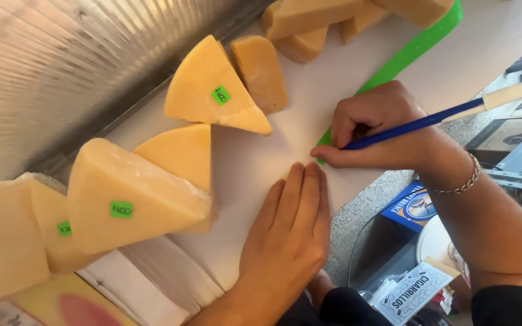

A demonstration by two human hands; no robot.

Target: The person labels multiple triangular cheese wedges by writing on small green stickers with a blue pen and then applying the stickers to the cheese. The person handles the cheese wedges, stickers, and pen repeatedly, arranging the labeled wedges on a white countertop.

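White paper-covered surface [261, 163], running from lower left to upper right, edged on the left by a ribbed clear plastic wall [49, 72]. Speckled grey stone showing along the near edge of that surface, beside the right wrist. Pale yellow cheese wedges lined along the wall: a large wedge [131, 202] with a small green sticker [121, 209], a triangular wedge [209, 90] with its own green sticker, a darker block [261, 72] just beside it, more pieces at the top and the far left. Green strip [403, 57] lying slantwise across the white, from the top edge down to the right hand.

Left hand [288, 238] pressed flat on the paper, fingers [306, 193] straight and close together, holding nothing. Right hand [376, 130] just beyond it, fingers curled round a blue pen [412, 125] with a pale wooden-looking end, tip down on the paper at the lower end of the green strip. Silver chain bracelet [463, 181] on the right wrist.

Below the surface's edge to the right, cluttered shelves: a blue box [412, 208], a white plate-like disc, a printed black-and-white card [412, 293], grey metal parts. Folded white sheets [152, 278] at the lower left.
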